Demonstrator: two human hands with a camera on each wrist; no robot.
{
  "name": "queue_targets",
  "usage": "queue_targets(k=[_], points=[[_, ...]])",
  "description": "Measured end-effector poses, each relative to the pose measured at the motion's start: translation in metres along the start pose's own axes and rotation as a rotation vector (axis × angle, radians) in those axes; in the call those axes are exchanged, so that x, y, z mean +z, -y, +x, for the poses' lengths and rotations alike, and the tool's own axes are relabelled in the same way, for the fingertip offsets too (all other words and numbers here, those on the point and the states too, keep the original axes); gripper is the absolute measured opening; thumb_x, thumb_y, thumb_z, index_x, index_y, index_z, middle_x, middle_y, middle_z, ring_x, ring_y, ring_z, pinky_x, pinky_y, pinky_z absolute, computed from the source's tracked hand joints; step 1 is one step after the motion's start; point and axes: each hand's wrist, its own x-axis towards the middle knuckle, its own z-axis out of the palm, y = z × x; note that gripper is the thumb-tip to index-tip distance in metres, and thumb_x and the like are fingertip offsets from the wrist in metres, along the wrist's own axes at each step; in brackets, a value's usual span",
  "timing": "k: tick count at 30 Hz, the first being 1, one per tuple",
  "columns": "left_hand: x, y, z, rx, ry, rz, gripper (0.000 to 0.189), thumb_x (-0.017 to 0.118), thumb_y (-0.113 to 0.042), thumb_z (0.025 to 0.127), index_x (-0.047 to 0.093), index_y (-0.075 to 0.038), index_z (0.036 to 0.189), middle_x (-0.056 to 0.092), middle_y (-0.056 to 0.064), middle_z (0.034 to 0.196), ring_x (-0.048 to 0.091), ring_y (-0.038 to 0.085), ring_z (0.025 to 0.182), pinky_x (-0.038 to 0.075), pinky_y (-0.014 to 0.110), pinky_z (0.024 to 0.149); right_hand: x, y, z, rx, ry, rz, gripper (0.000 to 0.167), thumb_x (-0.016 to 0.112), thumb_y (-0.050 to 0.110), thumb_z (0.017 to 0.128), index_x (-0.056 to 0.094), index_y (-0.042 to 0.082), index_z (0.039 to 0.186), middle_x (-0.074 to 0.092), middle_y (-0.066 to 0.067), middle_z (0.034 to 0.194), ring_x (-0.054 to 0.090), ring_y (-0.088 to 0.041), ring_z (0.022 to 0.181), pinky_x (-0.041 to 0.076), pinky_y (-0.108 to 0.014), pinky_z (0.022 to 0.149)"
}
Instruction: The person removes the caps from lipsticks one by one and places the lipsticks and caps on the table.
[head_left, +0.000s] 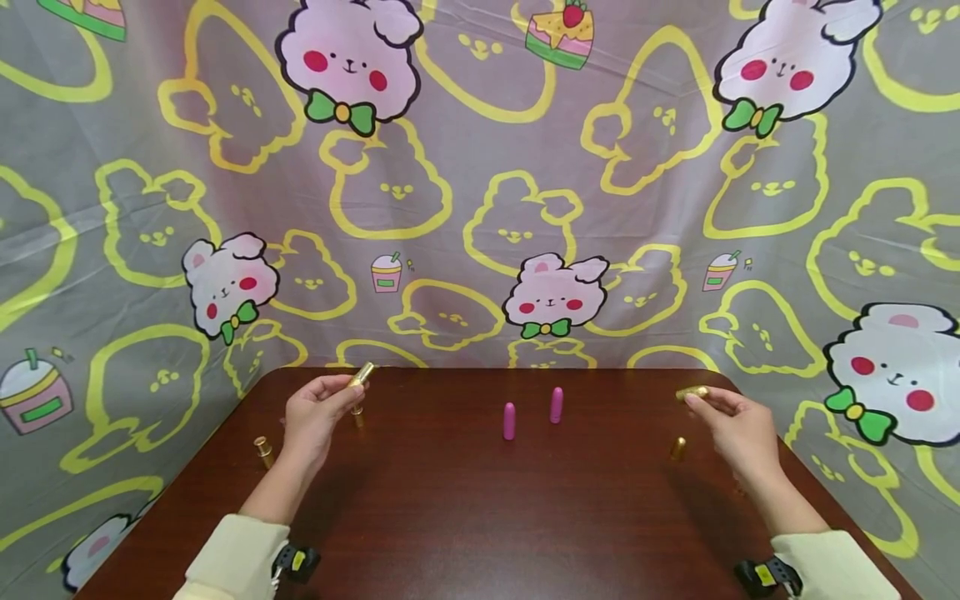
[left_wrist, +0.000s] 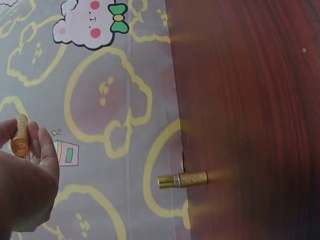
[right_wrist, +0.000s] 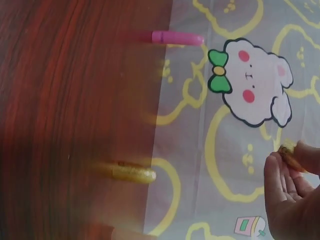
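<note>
My left hand (head_left: 309, 417) pinches a slim gold lipstick tube (head_left: 363, 372) between thumb and fingers, tilted and raised above the table's far left. Just below it stands another gold lipstick tube (left_wrist: 192, 179) with a narrower, shiny upper part. Over the far right, my right hand (head_left: 744, 427) holds a gold bullet-shaped tube (head_left: 692, 392) by thumb and fingertips, lying nearly level. A similar gold round-tipped tube (right_wrist: 134, 173) stands upright below that hand. Between the hands, two pink bullet-shaped tubes (head_left: 509, 422) (head_left: 557, 406) stand upright, apart from each other.
Another gold tube (head_left: 263, 452) stands left of the left forearm, partly covered by it. Something small (head_left: 738, 485) shows beside the right wrist, too hidden to name. The dark wooden table (head_left: 480, 525) ends at a patterned cloth (head_left: 465, 217) hanging behind it.
</note>
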Motion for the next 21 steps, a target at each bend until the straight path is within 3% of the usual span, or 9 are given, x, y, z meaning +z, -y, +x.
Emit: queue_targets(k=[2, 5, 8, 9, 16, 21], points=[[-0.003, 0.001, 0.001, -0.006, -0.011, 0.025, 0.013, 0.070, 0.007, 0.085, 0.066, 0.000, 0.095, 0.072, 0.000, 0.080, 0.071, 0.013, 0.079, 0.056, 0.026, 0.074, -0.002, -0.003, 0.000, -0.024, -0.007, -0.072, 0.061, 0.067, 0.047, 0.089, 0.060, -0.001, 0.125, 0.071, -0.005, 0.099, 0.049, -0.014, 0.055, 0.042, -0.030, 0.044], [-0.006, 0.003, 0.003, 0.000, -0.011, 0.096, 0.027, 0.069, 0.006, 0.086, 0.062, 0.008, 0.112, 0.071, -0.002, 0.085, 0.071, 0.012, 0.083, 0.055, 0.025, 0.077, -0.005, -0.007, 0.000, -0.093, -0.013, -0.158, 0.058, 0.066, 0.041, 0.092, 0.059, -0.006, 0.124, 0.066, -0.023, 0.111, 0.057, -0.016, 0.054, 0.049, -0.029, 0.047], [-0.009, 0.007, 0.005, 0.029, -0.014, 0.188, 0.038, 0.067, 0.006, 0.087, 0.057, 0.012, 0.123, 0.071, -0.001, 0.092, 0.070, 0.010, 0.086, 0.054, 0.021, 0.078, -0.008, -0.012, 0.001, -0.150, -0.011, -0.224, 0.052, 0.065, 0.033, 0.094, 0.059, -0.011, 0.121, 0.062, -0.031, 0.113, 0.064, -0.021, 0.057, 0.051, -0.029, 0.048], [-0.009, 0.008, 0.006, 0.040, -0.018, 0.216, 0.039, 0.067, 0.006, 0.087, 0.057, 0.012, 0.125, 0.071, -0.002, 0.093, 0.069, 0.008, 0.086, 0.053, 0.019, 0.078, -0.009, -0.014, 0.002, -0.163, -0.007, -0.244, 0.050, 0.066, 0.030, 0.093, 0.059, -0.012, 0.119, 0.063, -0.032, 0.110, 0.065, -0.021, 0.057, 0.051, -0.029, 0.047], [-0.013, 0.014, 0.008, 0.098, -0.080, 0.364, 0.036, 0.066, 0.004, 0.089, 0.060, 0.010, 0.124, 0.066, 0.024, 0.112, 0.066, -0.001, 0.083, 0.051, 0.013, 0.074, -0.011, -0.029, 0.007, -0.239, -0.003, -0.440, 0.033, 0.071, 0.018, 0.087, 0.067, -0.013, 0.099, 0.069, -0.021, 0.082, 0.059, -0.020, 0.058, 0.043, -0.032, 0.046], [-0.015, 0.020, 0.008, 0.122, -0.123, 0.385, 0.034, 0.068, 0.004, 0.087, 0.063, 0.010, 0.120, 0.069, 0.014, 0.106, 0.064, -0.004, 0.081, 0.051, 0.012, 0.072, -0.013, -0.036, 0.009, -0.224, 0.041, -0.534, 0.029, 0.071, 0.017, 0.085, 0.069, -0.011, 0.090, 0.068, -0.020, 0.079, 0.055, -0.023, 0.059, 0.040, -0.034, 0.047]])
